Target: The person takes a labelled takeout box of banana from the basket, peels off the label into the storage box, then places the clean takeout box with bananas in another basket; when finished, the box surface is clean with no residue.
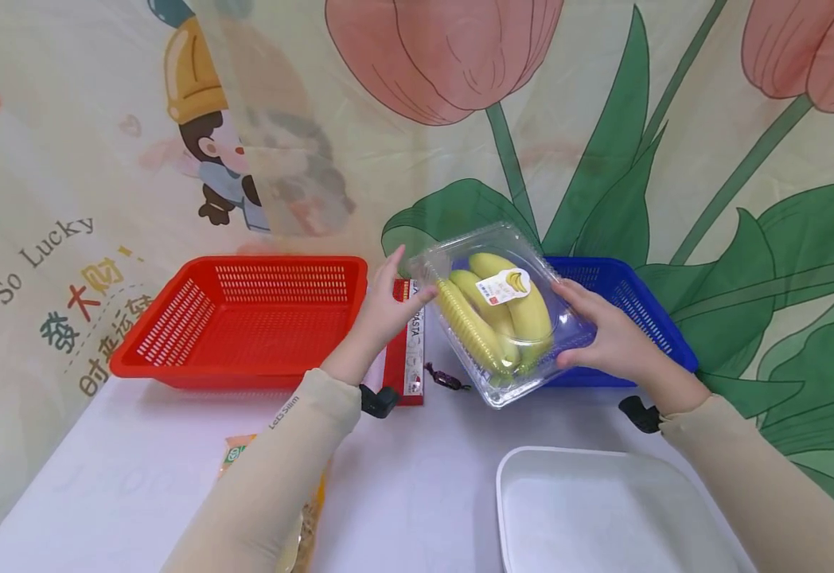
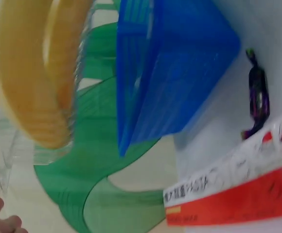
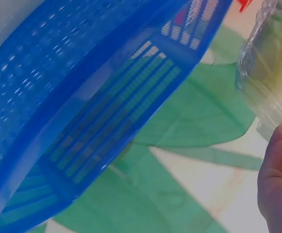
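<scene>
A clear plastic box of bananas [image 1: 492, 318] with a white label is held tilted above the table, partly covering the blue basket [image 1: 646, 318]. My right hand [image 1: 606, 330] grips its right edge, thumb below and fingers above; in the right wrist view the thumb [image 3: 274, 170] lies against the plastic. At the box's left edge, my left hand [image 1: 381, 310] has its fingers spread and extended; whether the thumb touches the plastic I cannot tell. In the left wrist view, fingertips [image 2: 2, 218] show below the box of bananas [image 2: 34, 73].
On the left stands a red basket [image 1: 274, 334]. Between the baskets lie a red pasta package [image 1: 404, 374] and a dark wrapped candy [image 1: 448, 377]. A white tray [image 1: 603, 509] sits front right. My left forearm partly hides an orange food bag [image 1: 309, 517]. Behind hangs a printed cloth [image 1: 424, 175].
</scene>
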